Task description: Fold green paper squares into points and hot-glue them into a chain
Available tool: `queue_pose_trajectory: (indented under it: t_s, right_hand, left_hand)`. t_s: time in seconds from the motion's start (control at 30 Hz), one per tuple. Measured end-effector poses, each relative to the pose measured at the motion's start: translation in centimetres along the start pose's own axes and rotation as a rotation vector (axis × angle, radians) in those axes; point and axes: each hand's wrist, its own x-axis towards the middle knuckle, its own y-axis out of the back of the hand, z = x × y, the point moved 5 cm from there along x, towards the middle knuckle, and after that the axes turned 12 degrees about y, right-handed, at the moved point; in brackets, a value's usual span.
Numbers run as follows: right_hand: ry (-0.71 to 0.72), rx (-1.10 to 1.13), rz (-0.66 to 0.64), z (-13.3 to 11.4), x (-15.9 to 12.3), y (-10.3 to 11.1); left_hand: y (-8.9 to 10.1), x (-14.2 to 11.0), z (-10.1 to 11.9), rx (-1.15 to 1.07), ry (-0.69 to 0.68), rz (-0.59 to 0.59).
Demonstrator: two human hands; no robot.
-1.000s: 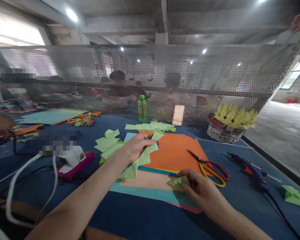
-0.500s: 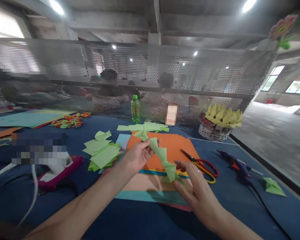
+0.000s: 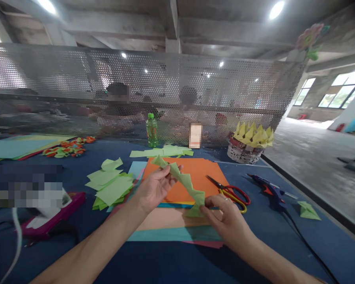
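My left hand pinches the upper end of a chain of folded light-green paper pieces. The chain slants down to the right. My right hand holds its lower end, where one folded green piece sits at my fingertips. Both hands hover above a stack of coloured paper sheets with an orange sheet on top, lying on the blue table.
Red-and-yellow scissors lie right of the stack, then a blue glue gun and a folded green piece. Loose green squares lie left. A green bottle, a basket of yellow folds and a perforated screen stand behind.
My left hand swung the green chain from hanging left to slanting right. My right hand rose from the sheets with its folded piece and met the chain's lower end.
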Motion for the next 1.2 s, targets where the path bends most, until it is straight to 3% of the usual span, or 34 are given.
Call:
queue_pose_trajectory:
  t_s: [0.2, 0.47, 0.93, 1.2]
  right_hand:
    - [-0.111, 0.178, 0.066, 1.5, 0.3, 0.5]
    - [-0.15, 0.275, 0.129, 3.9, 0.7, 0.7]
    - [-0.163, 0.328, 0.151, 5.4, 0.7, 1.0]
    - [-0.193, 0.349, 0.176, 5.8, 0.7, 1.2]
  left_hand:
    - [0.2, -0.1, 0.4, 0.012, 0.004, -0.004]
    - [1.5, 0.6, 2.2, 0.077, -0.083, -0.001]
    - [2.1, 0.6, 2.4, 0.364, -0.083, 0.074]
    - [2.0, 0.2, 2.6, 0.407, -0.101, 0.116]
